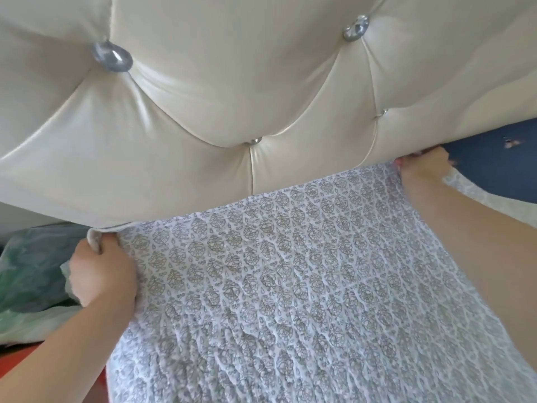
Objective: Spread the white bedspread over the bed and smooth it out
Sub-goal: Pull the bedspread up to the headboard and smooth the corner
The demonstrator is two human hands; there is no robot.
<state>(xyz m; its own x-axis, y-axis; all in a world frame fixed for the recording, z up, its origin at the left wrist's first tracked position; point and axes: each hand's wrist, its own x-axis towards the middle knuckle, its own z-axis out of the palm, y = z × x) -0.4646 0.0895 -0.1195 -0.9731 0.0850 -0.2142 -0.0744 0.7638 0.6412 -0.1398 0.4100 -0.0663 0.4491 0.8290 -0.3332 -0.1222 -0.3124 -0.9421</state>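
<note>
Quilted fabric: white bedspread (290, 286) with grey-beige medallion print, puckered stitching, fills the near and middle view, lies over the bed surface between both arms.
Near wrinkles: bedspread bunches in ripples close to the camera, flatter toward its far edge.
Left forearm: bare, enters from the bottom left, crosses the bedspread's left side.
Left hand (101, 274): fingers curled round the bedspread's far left corner, grips a folded bit of the edge just below the headboard's lower rim.
Right forearm: bare, runs along the right side of the bedspread toward the far right corner.
Right hand (424, 167): at the bedspread's far right corner, touching the headboard's bottom edge; fingers bent over the cloth edge, holding it; fingertips partly hidden.
Bedspread far edge: pulled up against the base of the headboard, stretched between the two hands.
Left side clutter: green and white patterned fabric (32, 274) beside the bed, left of the left hand; a red strip lower left, cannot tell what.
Right side: light patterned fabric (494, 196) past the right arm, dark blue surface (494, 152) behind it.
Headboard (232, 91): cream tufted upholstery, glossy, silver crystal-like buttons (112, 56) at the tuft points, fills the upper view.
</note>
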